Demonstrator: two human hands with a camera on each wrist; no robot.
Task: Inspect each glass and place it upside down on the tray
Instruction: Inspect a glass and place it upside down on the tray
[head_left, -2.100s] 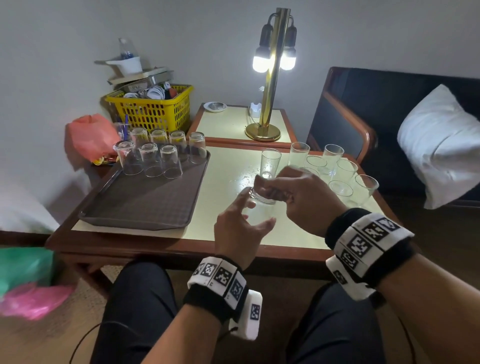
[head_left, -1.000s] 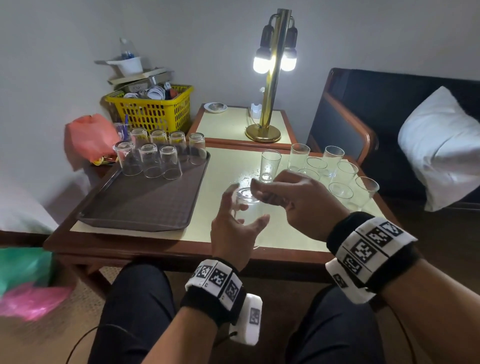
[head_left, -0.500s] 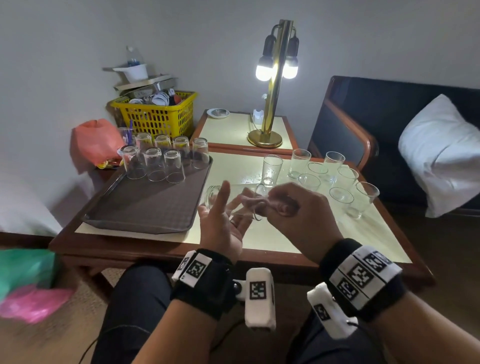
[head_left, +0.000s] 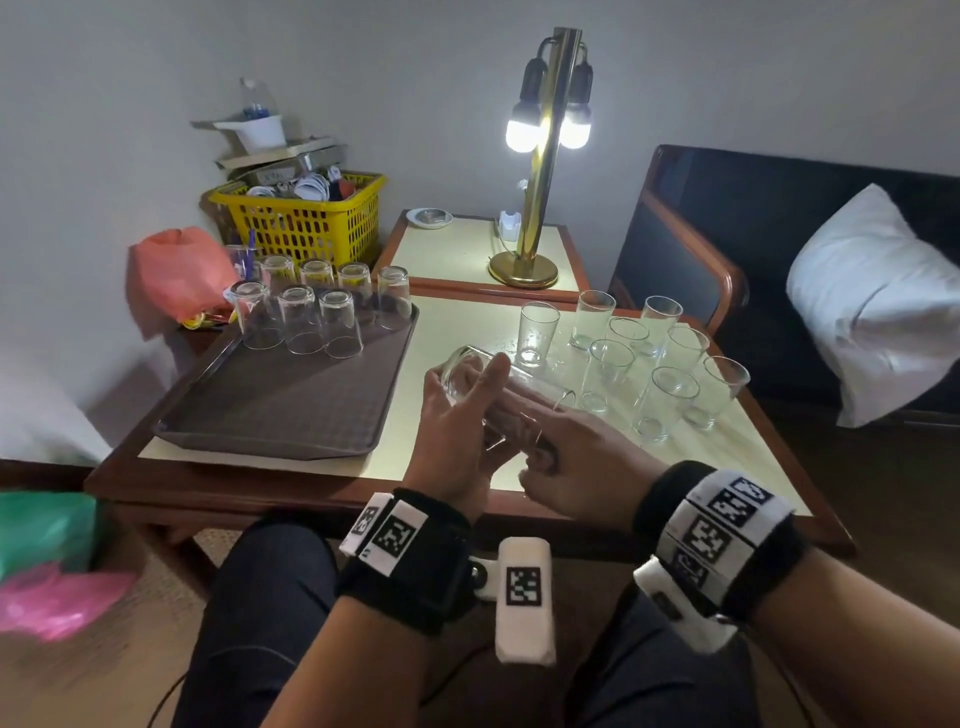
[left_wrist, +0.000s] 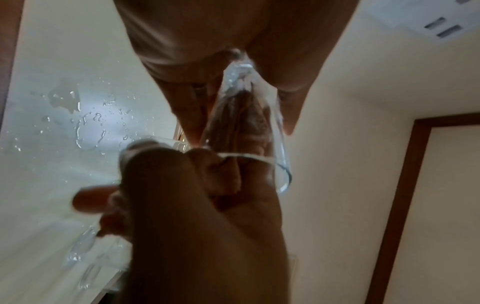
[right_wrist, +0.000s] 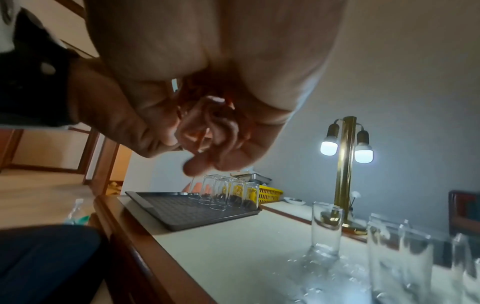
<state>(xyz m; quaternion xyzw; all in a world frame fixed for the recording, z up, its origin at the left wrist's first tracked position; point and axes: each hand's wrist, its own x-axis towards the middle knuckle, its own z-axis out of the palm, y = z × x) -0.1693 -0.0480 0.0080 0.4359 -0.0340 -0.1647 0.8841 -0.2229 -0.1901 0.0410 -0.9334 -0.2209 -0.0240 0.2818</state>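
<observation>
The glass (head_left: 498, 387) lay on its side above the surface (head_left: 467, 322), held between both hands. The left hand (head_left: 457, 436) cupped its base end with fingers loosely curled; the right hand (head_left: 566, 457) gripped the rim end. Risk: water drops wetted the surface, so a wet wall could slip during the turn toward the tray (head_left: 291, 410), left of the left hand. The left wrist view showed the rim (left_wrist: 281, 174) clearly; the head view blurred it.
</observation>
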